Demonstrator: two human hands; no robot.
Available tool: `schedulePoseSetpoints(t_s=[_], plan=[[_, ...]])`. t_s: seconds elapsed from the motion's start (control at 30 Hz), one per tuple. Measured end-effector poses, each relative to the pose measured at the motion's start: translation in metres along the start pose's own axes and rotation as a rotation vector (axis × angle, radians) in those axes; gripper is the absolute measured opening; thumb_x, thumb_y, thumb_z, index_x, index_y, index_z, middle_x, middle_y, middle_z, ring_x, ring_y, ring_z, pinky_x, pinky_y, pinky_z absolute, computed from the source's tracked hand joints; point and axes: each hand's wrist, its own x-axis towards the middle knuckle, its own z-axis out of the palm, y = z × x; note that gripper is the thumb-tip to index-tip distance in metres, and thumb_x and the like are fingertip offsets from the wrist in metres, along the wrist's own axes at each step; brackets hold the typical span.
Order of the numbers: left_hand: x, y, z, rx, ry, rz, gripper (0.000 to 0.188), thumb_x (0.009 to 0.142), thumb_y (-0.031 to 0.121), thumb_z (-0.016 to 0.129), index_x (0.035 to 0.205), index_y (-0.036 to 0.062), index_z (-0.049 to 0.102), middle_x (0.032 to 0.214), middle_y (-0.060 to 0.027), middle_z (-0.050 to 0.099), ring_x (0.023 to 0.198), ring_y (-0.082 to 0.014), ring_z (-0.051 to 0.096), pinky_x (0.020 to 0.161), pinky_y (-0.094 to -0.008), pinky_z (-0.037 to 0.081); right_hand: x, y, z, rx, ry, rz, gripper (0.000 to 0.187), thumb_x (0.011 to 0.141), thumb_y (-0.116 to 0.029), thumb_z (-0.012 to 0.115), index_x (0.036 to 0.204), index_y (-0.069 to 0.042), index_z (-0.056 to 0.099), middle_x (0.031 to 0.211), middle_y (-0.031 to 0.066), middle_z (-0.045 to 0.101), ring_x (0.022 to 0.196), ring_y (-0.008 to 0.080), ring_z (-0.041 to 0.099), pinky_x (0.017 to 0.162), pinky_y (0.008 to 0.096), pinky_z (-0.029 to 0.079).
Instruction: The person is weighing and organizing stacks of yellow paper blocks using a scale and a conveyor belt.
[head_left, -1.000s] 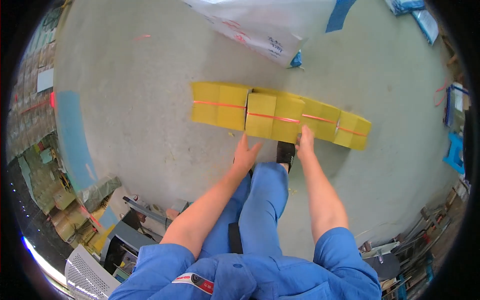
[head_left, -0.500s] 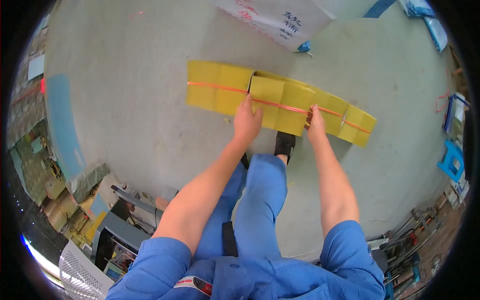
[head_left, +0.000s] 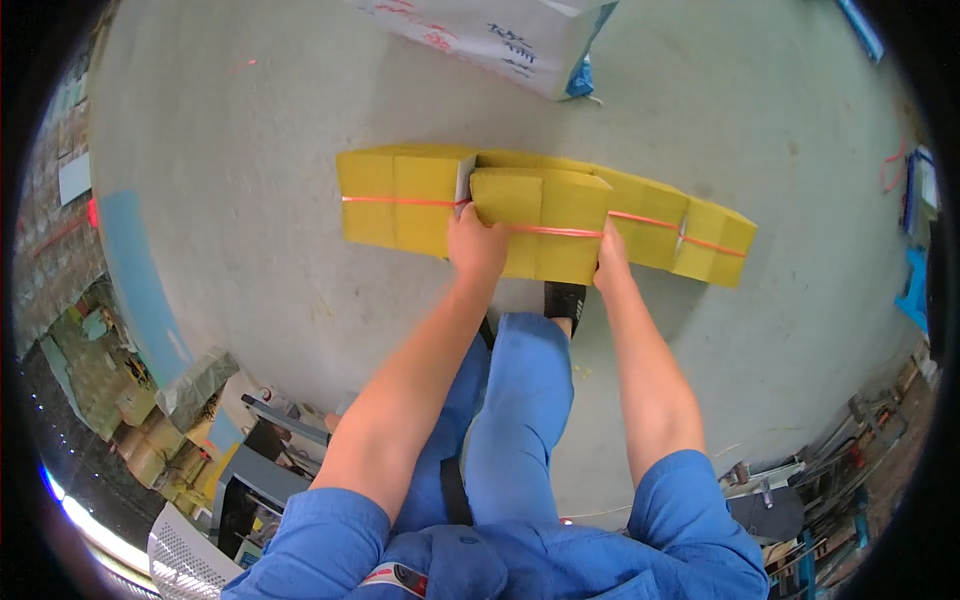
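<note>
A long row of yellow cardboard blocks (head_left: 418, 222), apparently folded cartons, lies across the floor in front of me, bound along its length by an orange-red strap (head_left: 560, 231). The middle block (head_left: 572, 198) stands forward of the others. My left hand (head_left: 478, 245) grips its left edge by the strap, fingers reaching into a gap beside the left block. At its right edge, my right hand (head_left: 612, 258) holds on with the thumb up near the strap; the other fingers are mostly hidden behind the cardboard.
A white sack (head_left: 490, 40) with handwriting stands beyond the cartons. My shoe (head_left: 565, 302) is just below them. Grey machinery (head_left: 262, 465) sits at lower left, wrapped stacks (head_left: 140, 405) line the left side, and metal bars (head_left: 850, 450) lie at lower right.
Both hands have shifted left along with the middle block. The gap beside the left block looks wider, and the right hand has tucked closer to the block's edge. The view has shifted somewhat.
</note>
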Motion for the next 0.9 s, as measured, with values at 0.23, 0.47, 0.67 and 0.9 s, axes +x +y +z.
schedulePoseSetpoints(t_s=[0.23,0.47,0.67,0.9], plan=[[0.001,0.005,-0.015,0.135,0.112,0.141,0.053,0.079,0.015,0.065,0.127,-0.0030,0.052,0.120,-0.0213,0.056,0.108,-0.0413,0.054,0.095,-0.0472,0.045,-0.024,-0.007,0.023,0.072,-0.079,0.037,0.057,0.100,-0.044,0.048,0.138,-0.001,0.049,0.133,0.0124,0.055,0.119,0.0225,0.055,0.096,0.0370,0.047],[-0.035,-0.016,-0.014,0.121,0.112,0.263,0.064,0.081,0.015,0.065,0.136,-0.0075,0.040,0.123,-0.0273,0.052,0.115,-0.0441,0.050,0.099,-0.0454,0.044,-0.012,0.004,0.013,-0.037,-0.123,-0.174,0.050,0.103,-0.041,0.043,0.134,-0.003,0.050,0.132,0.0092,0.054,0.119,0.0215,0.052,0.094,0.0386,0.047],[-0.158,-0.053,-0.062,-0.229,-0.350,0.148,0.057,0.087,0.016,0.064,0.137,-0.0056,0.045,0.125,-0.0241,0.058,0.116,-0.0359,0.057,0.099,-0.0390,0.045,-0.164,0.040,-0.020,0.036,-0.215,-0.015,0.041,0.096,-0.039,0.056,0.124,-0.009,0.059,0.106,0.0000,0.060,0.098,0.0124,0.054,0.078,0.0276,0.043],[-0.278,-0.031,-0.242,-0.885,-0.441,-0.162,0.039,0.095,0.015,0.056,0.129,-0.0058,0.055,0.113,-0.0130,0.065,0.100,-0.0194,0.063,0.088,-0.0310,0.051,-0.440,0.006,0.069,-0.297,-0.511,-0.231,0.027,0.098,-0.011,0.051,0.120,0.001,0.061,0.118,0.0081,0.063,0.110,0.0164,0.058,0.097,0.0322,0.046]])
